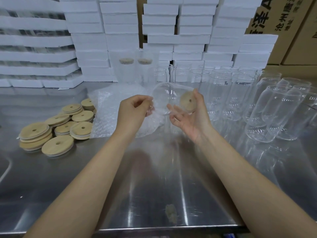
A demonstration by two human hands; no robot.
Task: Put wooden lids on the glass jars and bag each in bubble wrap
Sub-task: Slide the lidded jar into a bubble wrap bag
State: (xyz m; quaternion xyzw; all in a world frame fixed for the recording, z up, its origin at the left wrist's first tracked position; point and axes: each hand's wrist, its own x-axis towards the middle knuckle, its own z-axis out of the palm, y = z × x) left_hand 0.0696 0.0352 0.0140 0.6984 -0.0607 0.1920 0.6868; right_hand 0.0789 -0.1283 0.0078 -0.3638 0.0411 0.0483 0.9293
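Steel table is sitting under both hands. White foam boxes and cardboard cartons are standing stacked well beyond the fingertips. Empty jars are standing in rows just past the right fingers and lying on their sides further out to the right. Bubble wrap stack is lying just outside the left fingers, with the loose lids piled further out on the same side. Two bagged jars are standing beyond the left fingertips. Left hand is curling its fingers tight, pinching the edge of a bubble wrap bag that is hanging below and between the hands. Right hand is facing palm up, fingers spread and loose, thumb up, not clamping. Glass jar is lying sideways between the two sets of fingers, its lower side touching the right fingertips. Its wooden lid is seated on the mouth and facing the right palm, just inside the thumb. Blur is hiding whether the jar base is inside the bag mouth.
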